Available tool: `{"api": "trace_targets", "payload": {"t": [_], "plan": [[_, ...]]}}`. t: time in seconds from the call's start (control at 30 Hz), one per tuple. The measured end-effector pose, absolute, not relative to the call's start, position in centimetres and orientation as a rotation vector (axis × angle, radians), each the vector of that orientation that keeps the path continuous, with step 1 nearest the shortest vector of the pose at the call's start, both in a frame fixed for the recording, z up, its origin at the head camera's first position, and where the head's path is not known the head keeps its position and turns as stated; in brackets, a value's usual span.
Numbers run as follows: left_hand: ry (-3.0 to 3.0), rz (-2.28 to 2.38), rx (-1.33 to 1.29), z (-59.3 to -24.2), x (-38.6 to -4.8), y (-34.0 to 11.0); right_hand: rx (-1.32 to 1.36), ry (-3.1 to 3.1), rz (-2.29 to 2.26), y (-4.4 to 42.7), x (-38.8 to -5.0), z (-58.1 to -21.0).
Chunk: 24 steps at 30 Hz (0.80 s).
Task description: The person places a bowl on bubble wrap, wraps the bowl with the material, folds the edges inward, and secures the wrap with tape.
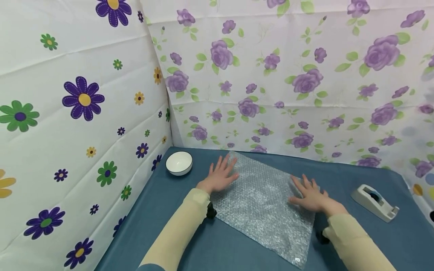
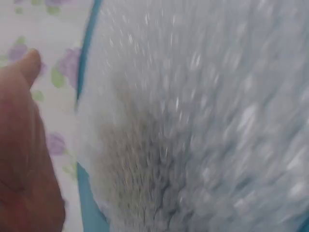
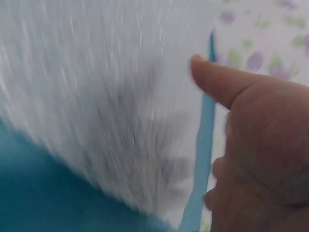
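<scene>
A clear sheet of bubble wrap [image 1: 261, 203] lies flat on the blue tabletop, turned slightly askew. Over its upper left edge my left hand [image 1: 220, 177] is spread, fingers apart and nothing held. My right hand [image 1: 310, 195] spreads in the same way above the sheet's right side. In the left wrist view the hand [image 2: 26, 145] appears raised off the bubble wrap [image 2: 203, 96], which is blurred. The right wrist view likewise has the thumb and palm [image 3: 270, 130] apart from the sheet [image 3: 96, 96], with a shadow beneath.
A white bowl with a dark rim [image 1: 179, 163] stands at the back left of the blue table [image 1: 149, 226]. To the right lies a white tape dispenser [image 1: 374, 202]. Flowered cloths [image 1: 271, 75] hang behind and at the left.
</scene>
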<state>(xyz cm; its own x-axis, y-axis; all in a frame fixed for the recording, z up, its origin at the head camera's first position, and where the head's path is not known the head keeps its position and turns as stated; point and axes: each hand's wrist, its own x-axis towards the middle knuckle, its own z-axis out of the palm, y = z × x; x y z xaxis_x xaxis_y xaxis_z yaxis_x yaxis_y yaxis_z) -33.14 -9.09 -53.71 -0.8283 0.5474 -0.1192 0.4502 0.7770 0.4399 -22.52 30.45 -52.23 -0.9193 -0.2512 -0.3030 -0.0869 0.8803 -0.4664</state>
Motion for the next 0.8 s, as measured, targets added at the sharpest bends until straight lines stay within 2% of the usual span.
{"api": "trace_targets", "payload": {"t": [0.17, 0.3, 0.8], "plan": [[2.638, 0.581, 0.842, -53.6, -29.8, -9.3, -0.238, 2.621, -0.696, 28.2, -18.9, -52.5], [2.654, 0.574, 0.843, -54.1, -27.8, -9.7, -0.218, 2.592, -0.738, 27.0, -17.3, -53.0], [2.657, 0.878, 0.845, -56.8, -26.5, -10.6, -0.184, 2.591, -0.736, 27.7, -16.5, -55.6]]}}
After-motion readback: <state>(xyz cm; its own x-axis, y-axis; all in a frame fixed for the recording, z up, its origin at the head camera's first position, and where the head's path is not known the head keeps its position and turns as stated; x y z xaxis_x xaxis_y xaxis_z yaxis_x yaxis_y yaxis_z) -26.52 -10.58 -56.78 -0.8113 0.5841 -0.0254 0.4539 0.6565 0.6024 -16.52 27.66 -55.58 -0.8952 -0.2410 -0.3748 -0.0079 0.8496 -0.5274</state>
